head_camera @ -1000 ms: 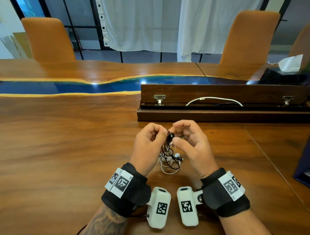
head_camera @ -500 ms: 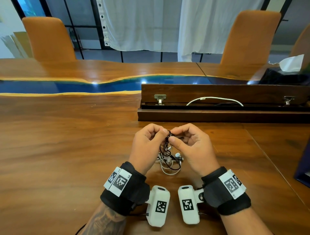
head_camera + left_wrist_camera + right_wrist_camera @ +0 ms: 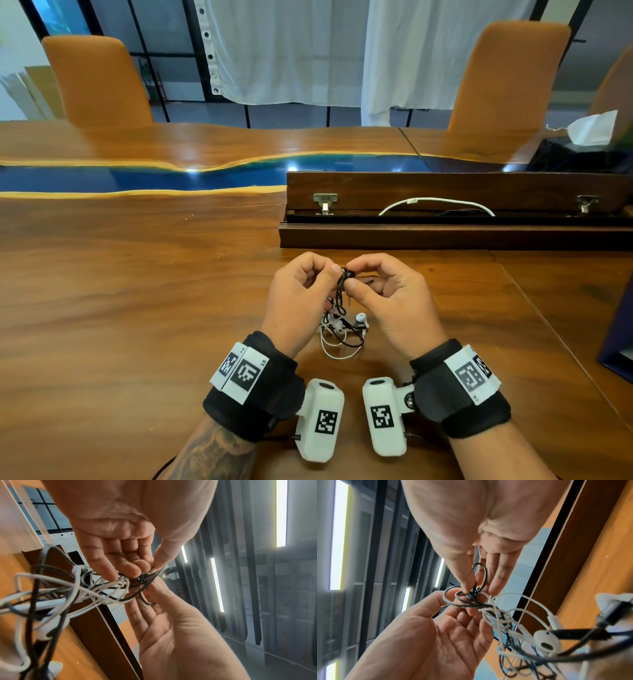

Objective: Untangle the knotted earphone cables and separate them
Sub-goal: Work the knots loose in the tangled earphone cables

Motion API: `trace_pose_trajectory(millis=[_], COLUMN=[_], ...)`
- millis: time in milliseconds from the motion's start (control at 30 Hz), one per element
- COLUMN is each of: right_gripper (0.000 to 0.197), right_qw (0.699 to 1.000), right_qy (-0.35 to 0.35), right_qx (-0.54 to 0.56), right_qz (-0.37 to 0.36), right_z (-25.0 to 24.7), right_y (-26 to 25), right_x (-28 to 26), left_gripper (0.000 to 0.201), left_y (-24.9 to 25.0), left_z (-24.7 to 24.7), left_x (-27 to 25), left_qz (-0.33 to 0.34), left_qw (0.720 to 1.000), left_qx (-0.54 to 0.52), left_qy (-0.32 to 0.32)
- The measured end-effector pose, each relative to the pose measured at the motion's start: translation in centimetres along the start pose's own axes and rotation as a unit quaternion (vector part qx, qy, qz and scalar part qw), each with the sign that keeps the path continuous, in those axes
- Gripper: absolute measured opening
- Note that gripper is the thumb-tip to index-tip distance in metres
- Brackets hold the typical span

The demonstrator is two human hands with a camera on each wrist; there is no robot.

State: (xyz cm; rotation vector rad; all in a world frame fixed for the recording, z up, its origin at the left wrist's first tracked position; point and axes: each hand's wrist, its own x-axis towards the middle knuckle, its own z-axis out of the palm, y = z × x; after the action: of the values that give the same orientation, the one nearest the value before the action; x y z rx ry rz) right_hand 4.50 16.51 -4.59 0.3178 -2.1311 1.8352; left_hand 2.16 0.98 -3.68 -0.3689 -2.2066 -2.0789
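A tangle of black and white earphone cables (image 3: 342, 329) hangs between my two hands above the wooden table (image 3: 137, 308). Its lower loops and a white earbud (image 3: 360, 317) reach down near the tabletop. At the top sits a tight black knot (image 3: 346, 274). My left hand (image 3: 334, 274) pinches cable just left of the knot, and my right hand (image 3: 351, 279) pinches it from the right. In the left wrist view the knot (image 3: 144, 578) lies between the fingertips of both hands. In the right wrist view a small black loop (image 3: 480, 574) stands up beside the right thumb, and the white earbud (image 3: 546, 642) dangles below.
A long dark wooden box (image 3: 445, 236) with its lid raised lies just beyond my hands, a white cable (image 3: 435, 202) inside it. A tissue box (image 3: 582, 150) stands at the far right, a dark blue object (image 3: 620, 342) at the right edge. Two orange chairs stand behind the table.
Both hands have stayed together at the knot and sunk slightly. The right thumb and fingers have drawn in tighter on the knot. The hanging cables look much the same.
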Motion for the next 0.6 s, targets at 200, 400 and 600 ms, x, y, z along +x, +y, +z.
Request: trace_pose_trajectory(millis=[200, 400, 600], right_gripper=[0.026, 0.022, 0.016], right_qw=[0.999, 0.998, 0.998], right_qy=[0.013, 0.015, 0.021], right_qx=[0.042, 0.063, 0.065], right_qz=[-0.004, -0.003, -0.013], right_z=[0.13, -0.07, -0.23], right_y=[0.07, 0.70, 0.83], right_x=[-0.01, 0.10, 0.17], left_gripper=[0.015, 0.014, 0.010], left_y=[-0.05, -0.04, 0.17], left_z=[-0.07, -0.45, -0.64], left_x=[0.10, 0.08, 0.01], left_qz=[0.003, 0.026, 0.042], left_qw=[1.000, 0.999, 0.997], left_qx=[0.001, 0.034, 0.047], left_qy=[-0.004, -0.028, -0.045])
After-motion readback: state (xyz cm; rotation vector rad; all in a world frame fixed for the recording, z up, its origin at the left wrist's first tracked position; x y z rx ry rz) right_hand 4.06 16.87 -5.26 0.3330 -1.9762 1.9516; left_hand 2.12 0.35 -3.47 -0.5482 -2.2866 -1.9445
